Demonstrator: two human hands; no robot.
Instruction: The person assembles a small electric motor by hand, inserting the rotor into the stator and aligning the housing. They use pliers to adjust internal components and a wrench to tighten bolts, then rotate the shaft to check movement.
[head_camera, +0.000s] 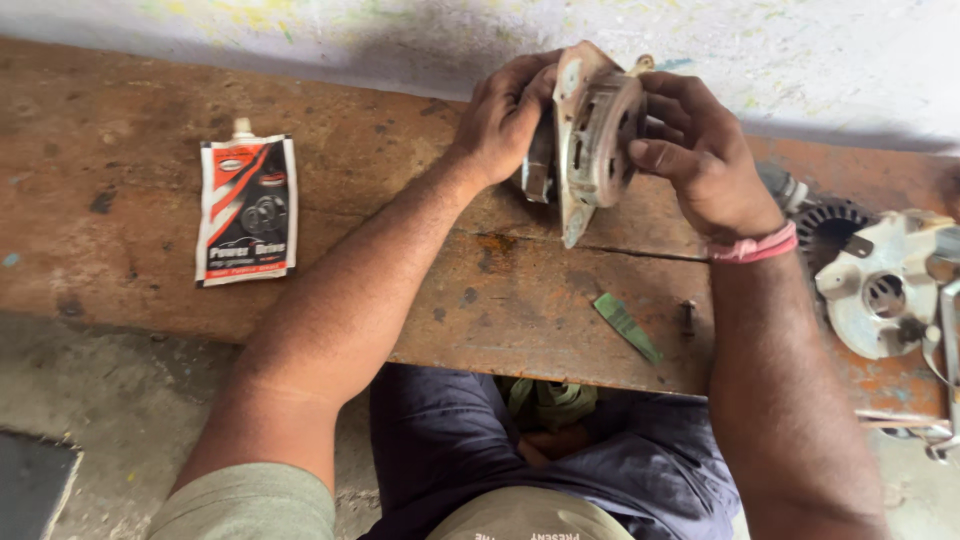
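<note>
Motor housing (592, 135) gripped between both hands.

Olive sleeve (250, 505), pink wristband (755, 246)

A motor housing (592, 140) is held above the far edge of the counter (120, 220), between the left hand (505, 115) on its left and the right hand (700, 150) on its right. Well to the left, a grease pouch (247, 210) lies flat on the counter. Nearer the front edge, below the hands, lie a flat strip (627, 327) and, just right of it, a screw (688, 317). At the far right, a motor end cover (880, 285) rests on the counter.
</note>
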